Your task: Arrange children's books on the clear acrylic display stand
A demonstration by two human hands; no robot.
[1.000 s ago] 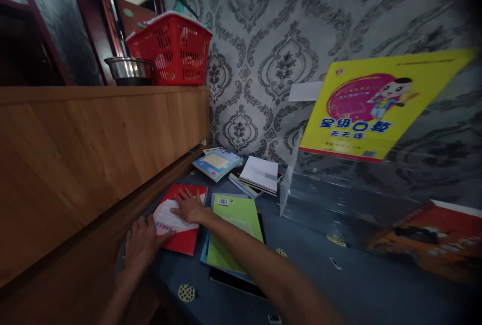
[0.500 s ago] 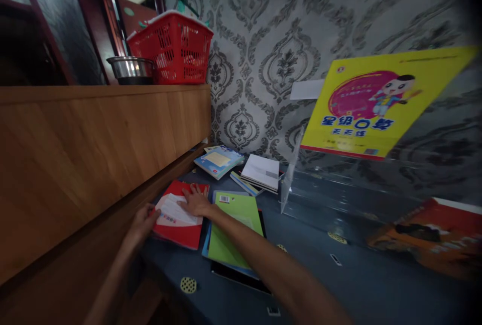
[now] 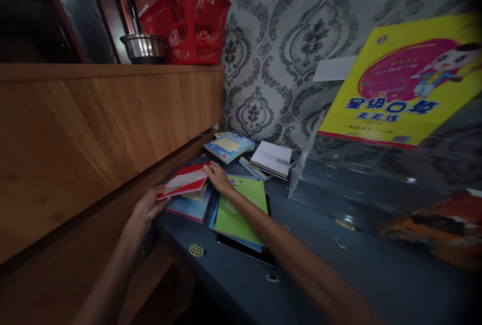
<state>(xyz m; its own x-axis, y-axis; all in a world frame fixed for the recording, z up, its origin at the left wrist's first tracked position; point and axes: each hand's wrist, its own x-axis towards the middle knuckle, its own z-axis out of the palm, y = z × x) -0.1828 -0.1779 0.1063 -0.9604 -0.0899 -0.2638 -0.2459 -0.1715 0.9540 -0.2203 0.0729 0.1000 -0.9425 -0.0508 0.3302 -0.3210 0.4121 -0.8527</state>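
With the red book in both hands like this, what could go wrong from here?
The red book is held only near its edges by the left hand and right hand, so it might slip.
Its low tilt over the blue book could let it drag that one askew.
The right forearm crosses the green book and might nudge that uneven stack.

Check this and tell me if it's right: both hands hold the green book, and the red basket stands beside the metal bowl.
Wrong book: in the head view, the left hand and right hand hold the red book; the green book lies to its right. The red basket does stand beside the metal bowl.
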